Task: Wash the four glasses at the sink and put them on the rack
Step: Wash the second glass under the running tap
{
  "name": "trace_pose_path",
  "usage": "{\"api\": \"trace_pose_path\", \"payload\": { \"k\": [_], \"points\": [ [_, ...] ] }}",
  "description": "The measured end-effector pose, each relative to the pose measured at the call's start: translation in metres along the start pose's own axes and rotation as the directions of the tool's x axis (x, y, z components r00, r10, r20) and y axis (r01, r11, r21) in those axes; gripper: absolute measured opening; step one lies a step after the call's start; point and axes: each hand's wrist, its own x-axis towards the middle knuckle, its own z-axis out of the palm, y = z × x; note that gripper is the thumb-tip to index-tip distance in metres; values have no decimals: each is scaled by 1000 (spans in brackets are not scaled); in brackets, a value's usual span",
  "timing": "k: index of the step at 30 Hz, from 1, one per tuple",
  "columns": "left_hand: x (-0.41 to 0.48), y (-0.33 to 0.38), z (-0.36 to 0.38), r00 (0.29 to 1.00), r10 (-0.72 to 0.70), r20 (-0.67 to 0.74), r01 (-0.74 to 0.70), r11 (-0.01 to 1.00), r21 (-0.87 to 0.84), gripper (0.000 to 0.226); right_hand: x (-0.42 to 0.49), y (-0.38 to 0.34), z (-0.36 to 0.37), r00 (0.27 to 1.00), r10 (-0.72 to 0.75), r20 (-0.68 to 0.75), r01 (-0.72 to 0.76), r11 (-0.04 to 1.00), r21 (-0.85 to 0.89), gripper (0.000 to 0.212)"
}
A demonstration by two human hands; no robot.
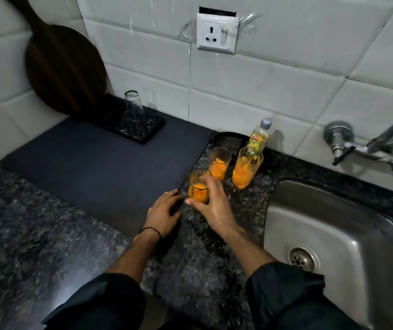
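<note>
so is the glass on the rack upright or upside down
Upside down: the clear glass stands on the black rack with its wider mouth down and its narrower base up. It looks empty.

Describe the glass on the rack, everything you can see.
The glass is clear, plain and looks clean, with no orange residue. It stands upside down, base up, on the black textured rack at the back of the counter, near the tiled wall. A dark wooden board leans to its left, apart from it. Only the rack touches it.
</note>
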Motion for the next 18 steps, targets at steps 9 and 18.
{"api": "trace_pose_path", "payload": {
  "k": [9, 18],
  "points": [
    [12, 11, -5, 930, -65, -363, -42, 959, -281, 23, -11, 4, 5, 989, -29, -145, 29, 1000, -2, 40],
    [16, 99, 32, 911, 194, -364, -352, 825, -442, 23, -82, 54, -88, 861, 285, -421, -297, 954, 39, 64]
  ]
}}
